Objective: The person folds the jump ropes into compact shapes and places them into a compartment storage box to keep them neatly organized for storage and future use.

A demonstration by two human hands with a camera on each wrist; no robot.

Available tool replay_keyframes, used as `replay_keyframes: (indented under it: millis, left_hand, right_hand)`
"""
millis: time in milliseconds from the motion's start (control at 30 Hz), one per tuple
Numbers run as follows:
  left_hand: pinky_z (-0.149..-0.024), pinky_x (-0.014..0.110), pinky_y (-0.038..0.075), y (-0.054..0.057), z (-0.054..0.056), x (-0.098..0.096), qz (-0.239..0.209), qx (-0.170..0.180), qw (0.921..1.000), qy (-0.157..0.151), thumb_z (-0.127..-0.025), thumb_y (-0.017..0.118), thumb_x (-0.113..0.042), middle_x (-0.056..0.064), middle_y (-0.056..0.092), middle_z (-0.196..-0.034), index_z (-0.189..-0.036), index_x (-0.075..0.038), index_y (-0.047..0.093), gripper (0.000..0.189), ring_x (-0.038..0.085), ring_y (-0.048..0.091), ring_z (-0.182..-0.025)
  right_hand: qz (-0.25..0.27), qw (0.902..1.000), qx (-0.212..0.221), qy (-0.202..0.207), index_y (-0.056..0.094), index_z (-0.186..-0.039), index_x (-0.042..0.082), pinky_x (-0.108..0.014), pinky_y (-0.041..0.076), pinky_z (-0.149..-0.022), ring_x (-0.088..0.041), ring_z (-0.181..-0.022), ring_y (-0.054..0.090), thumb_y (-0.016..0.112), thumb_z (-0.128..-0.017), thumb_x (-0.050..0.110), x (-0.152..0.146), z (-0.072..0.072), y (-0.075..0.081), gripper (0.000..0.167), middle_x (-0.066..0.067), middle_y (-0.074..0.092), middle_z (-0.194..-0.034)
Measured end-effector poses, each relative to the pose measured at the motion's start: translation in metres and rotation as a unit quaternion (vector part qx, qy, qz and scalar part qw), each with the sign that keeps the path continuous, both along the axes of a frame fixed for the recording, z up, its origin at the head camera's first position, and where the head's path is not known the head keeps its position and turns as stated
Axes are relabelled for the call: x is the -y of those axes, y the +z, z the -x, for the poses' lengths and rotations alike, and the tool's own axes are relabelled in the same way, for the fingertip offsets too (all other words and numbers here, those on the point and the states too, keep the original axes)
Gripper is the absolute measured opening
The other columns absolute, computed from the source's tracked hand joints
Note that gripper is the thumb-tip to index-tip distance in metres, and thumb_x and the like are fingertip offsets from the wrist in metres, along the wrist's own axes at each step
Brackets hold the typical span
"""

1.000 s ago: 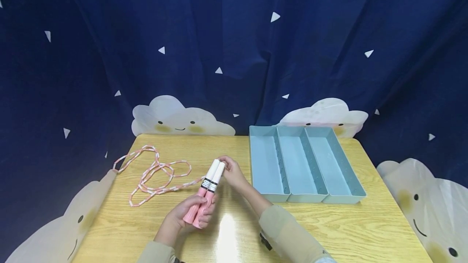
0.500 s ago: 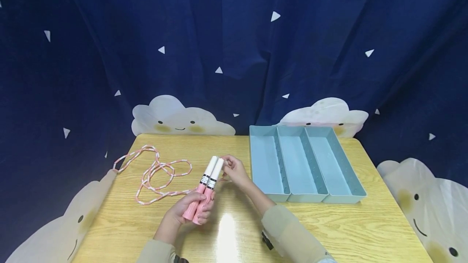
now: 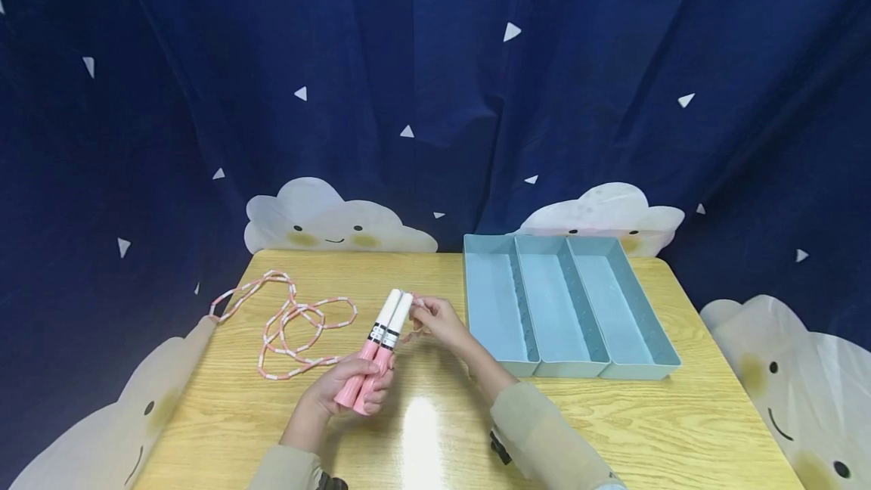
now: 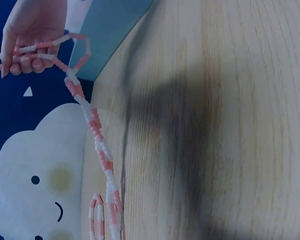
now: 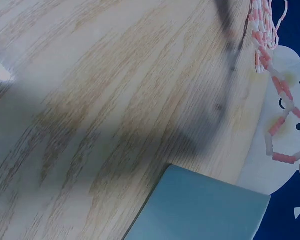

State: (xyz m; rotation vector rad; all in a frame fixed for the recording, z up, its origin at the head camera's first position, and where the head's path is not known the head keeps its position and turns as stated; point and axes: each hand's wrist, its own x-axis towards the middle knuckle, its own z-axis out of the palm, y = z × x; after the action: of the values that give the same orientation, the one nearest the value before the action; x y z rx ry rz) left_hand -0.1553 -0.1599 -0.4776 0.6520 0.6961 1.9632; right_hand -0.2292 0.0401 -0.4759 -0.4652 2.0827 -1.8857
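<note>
Head view: the left hand [image 3: 343, 386] curls round two handles [image 3: 383, 354] together, seemingly to free the right hand [image 3: 441, 321], whose curled fingers hold the beaded rope [image 4: 96, 129] trailing over the table [image 3: 612, 429] at left.

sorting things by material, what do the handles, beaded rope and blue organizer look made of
Handles: probably hard plastic, smooth white tops; the pink grips, ribbed-looking, may be softer. Beaded rope: likely smooth plastic, short tube-like segments; what runs inside is hidden. Blue organizer: seemingly molded plastic, satin, thin-walled and evenly colored.
</note>
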Motion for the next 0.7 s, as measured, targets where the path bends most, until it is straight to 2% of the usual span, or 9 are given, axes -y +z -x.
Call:
replay_keyframes:
  millis: [67,167,300,433,600,700]
  left_hand:
    - [-0.058,0.014,0.041,-0.0003,0.0000,-0.0004,0.000,0.000,1.0000,0.003,-0.089,0.012,0.001,-0.005,0.046,-0.077,-0.107,-0.012,0.041,0.036,0.004,0.046,-0.063]
    - [-0.058,0.013,0.041,-0.0006,0.0004,-0.0009,0.000,-0.002,0.9999,0.012,-0.089,0.013,0.000,-0.005,0.046,-0.078,-0.108,-0.012,0.041,0.035,0.004,0.045,-0.063]
    - [-0.057,0.013,0.040,0.0005,0.0019,-0.0014,0.003,-0.008,0.9995,0.030,-0.089,0.014,0.000,-0.005,0.046,-0.076,-0.107,-0.011,0.040,0.034,0.004,0.045,-0.062]
    - [-0.056,0.014,0.040,0.0010,0.0037,-0.0011,0.008,-0.009,0.9992,0.038,-0.088,0.012,0.002,-0.005,0.046,-0.075,-0.107,-0.010,0.040,0.036,0.004,0.046,-0.062]
    - [-0.057,0.014,0.040,0.0005,0.0055,-0.0005,0.009,-0.013,0.9990,0.043,-0.088,0.013,0.002,-0.004,0.046,-0.075,-0.107,-0.010,0.039,0.035,0.005,0.046,-0.062]
    - [-0.056,0.014,0.040,0.0004,0.0065,0.0001,0.007,-0.015,0.9989,0.044,-0.088,0.013,0.002,-0.004,0.045,-0.074,-0.107,-0.010,0.039,0.035,0.005,0.045,-0.061]
  right_hand:
    - [-0.006,0.9999,0.001,0.016,0.053,-0.086,-0.016,-0.054,0.051,-0.071,-0.019,-0.063,0.050,0.048,-0.093,0.008,-0.0015,-0.0002,0.0003,0.026,-0.031,0.050,-0.074]
    - [-0.015,0.9988,-0.013,0.046,0.050,-0.084,-0.018,-0.049,0.051,-0.069,-0.030,-0.064,0.051,0.046,-0.095,0.010,-0.0039,-0.0003,0.0011,0.030,-0.032,0.049,-0.071]
    - [-0.018,0.9952,-0.041,0.087,0.046,-0.080,-0.019,-0.041,0.049,-0.061,-0.041,-0.065,0.049,0.041,-0.097,0.010,-0.0063,0.0001,0.0022,0.033,-0.038,0.046,-0.072]
    - [-0.012,0.9929,-0.044,0.110,0.043,-0.079,-0.019,-0.034,0.048,-0.053,-0.032,-0.056,0.048,0.038,-0.097,0.008,-0.0074,0.0015,0.0017,0.033,-0.036,0.043,-0.067]
    - [-0.006,0.9938,-0.022,0.109,0.046,-0.081,-0.019,-0.024,0.042,-0.049,-0.015,-0.053,0.046,0.041,-0.096,0.007,-0.0087,0.0027,0.0005,0.031,-0.021,0.046,-0.062]
    - [-0.013,0.9932,-0.027,0.113,0.048,-0.081,-0.019,-0.027,0.042,-0.051,-0.014,-0.054,0.046,0.043,-0.096,0.007,-0.0099,0.0034,0.0004,0.030,-0.020,0.048,-0.062]
